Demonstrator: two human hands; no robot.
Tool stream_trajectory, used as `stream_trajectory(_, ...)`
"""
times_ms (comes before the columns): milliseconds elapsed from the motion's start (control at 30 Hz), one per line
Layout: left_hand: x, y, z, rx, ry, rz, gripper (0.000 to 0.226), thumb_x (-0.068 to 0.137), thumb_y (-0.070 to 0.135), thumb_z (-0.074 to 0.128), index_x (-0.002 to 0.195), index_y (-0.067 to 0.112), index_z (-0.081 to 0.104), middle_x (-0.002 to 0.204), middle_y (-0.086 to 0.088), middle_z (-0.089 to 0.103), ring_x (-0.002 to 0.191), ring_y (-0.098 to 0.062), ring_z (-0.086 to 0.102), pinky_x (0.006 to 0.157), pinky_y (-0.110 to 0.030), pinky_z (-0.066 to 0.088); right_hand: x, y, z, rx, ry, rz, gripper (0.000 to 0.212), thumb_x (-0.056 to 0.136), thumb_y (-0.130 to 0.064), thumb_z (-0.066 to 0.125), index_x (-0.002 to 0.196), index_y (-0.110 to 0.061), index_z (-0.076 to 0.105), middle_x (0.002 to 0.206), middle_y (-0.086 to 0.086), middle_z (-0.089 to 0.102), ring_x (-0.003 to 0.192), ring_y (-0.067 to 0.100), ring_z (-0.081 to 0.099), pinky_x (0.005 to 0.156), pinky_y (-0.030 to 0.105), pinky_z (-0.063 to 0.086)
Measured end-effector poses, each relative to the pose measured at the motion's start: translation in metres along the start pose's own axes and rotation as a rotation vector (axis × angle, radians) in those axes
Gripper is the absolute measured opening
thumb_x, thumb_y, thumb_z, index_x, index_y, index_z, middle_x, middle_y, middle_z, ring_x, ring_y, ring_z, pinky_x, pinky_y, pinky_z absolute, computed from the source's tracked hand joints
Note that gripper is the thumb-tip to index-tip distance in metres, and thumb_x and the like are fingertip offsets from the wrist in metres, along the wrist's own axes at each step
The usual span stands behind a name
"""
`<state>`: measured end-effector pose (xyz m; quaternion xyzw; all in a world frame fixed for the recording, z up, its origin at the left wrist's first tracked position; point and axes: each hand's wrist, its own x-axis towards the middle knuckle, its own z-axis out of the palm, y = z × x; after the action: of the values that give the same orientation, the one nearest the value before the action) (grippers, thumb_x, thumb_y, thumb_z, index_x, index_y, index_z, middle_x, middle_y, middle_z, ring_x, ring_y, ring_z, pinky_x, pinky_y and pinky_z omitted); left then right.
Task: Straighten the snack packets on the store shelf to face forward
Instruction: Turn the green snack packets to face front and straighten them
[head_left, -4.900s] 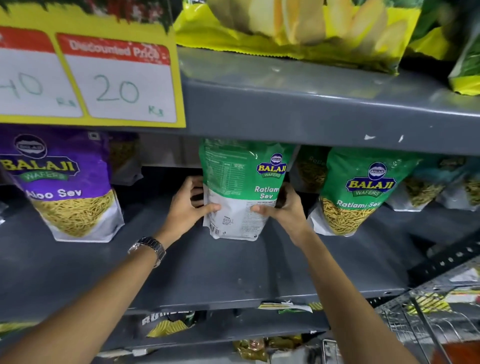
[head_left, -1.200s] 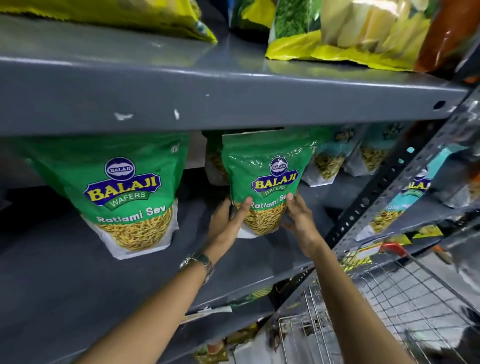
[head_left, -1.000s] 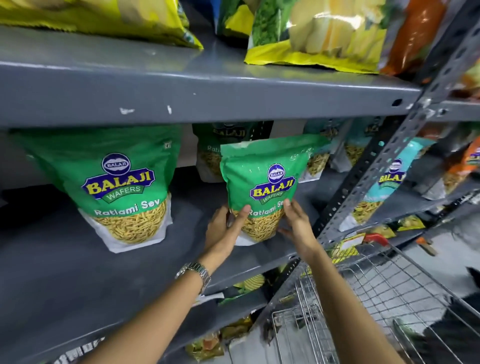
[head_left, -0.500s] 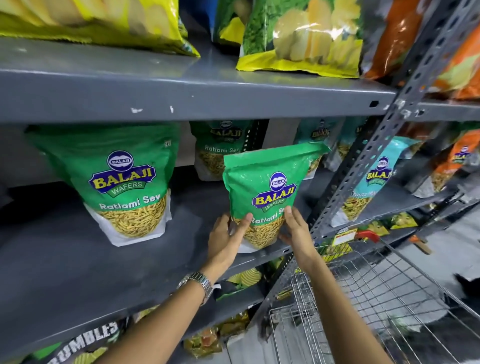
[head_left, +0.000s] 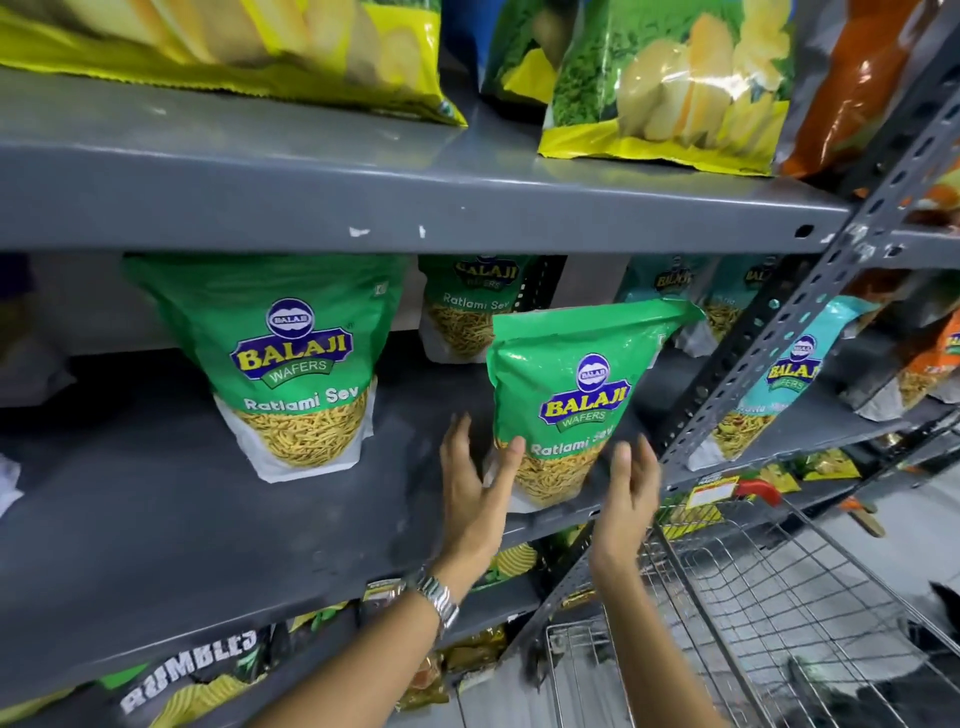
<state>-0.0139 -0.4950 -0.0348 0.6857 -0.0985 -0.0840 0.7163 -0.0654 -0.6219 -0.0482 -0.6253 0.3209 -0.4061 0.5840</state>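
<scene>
A green Ratlami Sev packet (head_left: 576, 395) stands upright near the front edge of the grey middle shelf (head_left: 156, 519), its front label towards me. My left hand (head_left: 475, 493) hovers at its lower left with fingers spread, the thumb just at the packet's corner. My right hand (head_left: 631, 493) is at its lower right, fingers apart and blurred, just off the packet. A second green Ratlami Sev packet (head_left: 291, 364) stands to the left, facing forward. A third green packet (head_left: 467, 306) sits further back behind them.
Teal packets (head_left: 779, 384) and orange packets (head_left: 930, 364) fill the shelf bay to the right, past a perforated grey upright (head_left: 769, 332). Yellow chip bags (head_left: 670, 93) lie on the shelf above. A wire shopping cart (head_left: 753, 597) stands at the lower right. Lower shelves hold more packets.
Both hands held the right green packet by its lower sides; now they have opened and drawn slightly off it. The packet stands a little nearer the shelf's front edge.
</scene>
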Motion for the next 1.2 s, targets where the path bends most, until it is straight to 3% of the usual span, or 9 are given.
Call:
stream_trajectory(100, -0.023, -0.004, -0.027, -0.215, 0.262, 0.094, 0.058, 0.072, 0.053, 0.061, 0.125, 0.035, 0.044, 0.136, 0.008, 0.048, 0.121, -0.004, 0.051, 0.107, -0.038, 0.04, -0.073, 0.007, 0.022, -0.095, 0.091, -0.156, 0.044, 0.084, -0.046, 0.05, 0.111, -0.013, 0.057, 0.108, 0.007, 0.06, 0.102, 0.023, 0.055, 0.091, 0.051, 0.045)
stream_trajectory(200, -0.021, -0.021, -0.087, -0.175, 0.535, 0.277, 0.05, 0.077, 0.048, 0.064, 0.122, 0.039, 0.043, 0.134, -0.007, 0.048, 0.12, -0.025, 0.051, 0.103, -0.049, 0.041, -0.127, 0.007, 0.066, -0.091, -0.31, -0.226, 0.028, 0.086, -0.039, 0.051, 0.104, -0.019, 0.059, 0.105, -0.001, 0.064, 0.1, 0.011, 0.059, 0.089, 0.04, 0.047)
stream_trajectory(300, 0.01, -0.032, -0.156, -0.06, 0.674, 0.38, 0.075, 0.078, 0.059, 0.061, 0.137, 0.022, 0.033, 0.143, -0.011, 0.027, 0.13, -0.031, 0.04, 0.106, -0.051, 0.037, -0.114, -0.009, 0.13, 0.045, -0.593, -0.026, 0.037, 0.092, -0.031, 0.054, 0.127, -0.021, 0.048, 0.131, -0.003, 0.054, 0.117, 0.003, 0.051, 0.092, 0.012, 0.044)
stream_trajectory(400, 0.048, -0.03, -0.207, 0.078, 0.483, 0.277, 0.099, 0.071, 0.067, 0.06, 0.145, 0.015, 0.018, 0.152, -0.005, 0.013, 0.141, -0.017, 0.023, 0.116, -0.046, 0.024, -0.069, -0.019, 0.187, 0.235, -0.669, 0.269, 0.056, 0.091, 0.002, 0.05, 0.141, -0.006, 0.027, 0.142, 0.02, 0.04, 0.127, 0.023, 0.044, 0.084, 0.016, 0.043)
stream_trajectory(467, 0.065, -0.025, -0.227, 0.119, 0.241, 0.21, 0.087, 0.069, 0.067, 0.06, 0.139, 0.03, 0.025, 0.148, 0.006, 0.025, 0.138, -0.008, 0.027, 0.117, -0.039, 0.023, -0.048, -0.015, 0.201, 0.205, -0.775, 0.283, 0.07, 0.08, 0.018, 0.052, 0.141, -0.002, 0.026, 0.14, 0.024, 0.043, 0.127, 0.032, 0.045, 0.078, 0.021, 0.046)
stream_trajectory(633, 0.071, -0.014, -0.238, 0.208, 0.037, 0.107, 0.063, 0.066, 0.074, 0.055, 0.119, 0.04, 0.049, 0.12, 0.021, 0.058, 0.109, 0.013, 0.052, 0.091, -0.009, 0.039, -0.047, -0.014, 0.195, -0.063, -1.038, 0.182, 0.061, 0.078, 0.023, 0.051, 0.132, 0.001, 0.038, 0.115, 0.009, 0.055, 0.098, 0.015, 0.056, 0.068, 0.008, 0.05)
stream_trajectory(833, 0.05, -0.011, -0.235, 0.25, 0.05, 0.086, 0.048, 0.066, 0.073, 0.054, 0.108, 0.05, 0.048, 0.114, 0.026, 0.061, 0.109, 0.006, 0.055, 0.09, -0.017, 0.042, -0.06, -0.007, 0.172, -0.017, -1.045, 0.14, 0.054, 0.08, 0.01, 0.06, 0.127, -0.009, 0.044, 0.121, 0.011, 0.056, 0.11, 0.02, 0.053, 0.076, 0.011, 0.051)
stream_trajectory(1000, 0.024, -0.011, -0.225, 0.227, 0.082, 0.062, 0.067, 0.054, 0.088, 0.05, 0.109, 0.05, 0.048, 0.112, 0.026, 0.062, 0.103, 0.016, 0.054, 0.086, -0.017, 0.043, -0.072, -0.008, 0.147, -0.014, -1.042, 0.168, 0.046, 0.084, 0.012, 0.055, 0.118, -0.017, 0.047, 0.112, 0.0, 0.06, 0.11, 0.02, 0.053, 0.076, 0.012, 0.052)
stream_trajectory(1200, 0.002, -0.013, -0.219, 0.253, 0.055, 0.019, 0.083, 0.053, 0.089, 0.051, 0.117, 0.037, 0.049, 0.119, 0.012, 0.065, 0.112, -0.012, 0.059, 0.098, -0.045, 0.046, -0.081, -0.003, 0.12, -0.04, -1.036, 0.146, 0.046, 0.082, 0.006, 0.061, 0.122, -0.013, 0.048, 0.115, 0.006, 0.062, 0.099, 0.001, 0.063, 0.08, 0.017, 0.052)
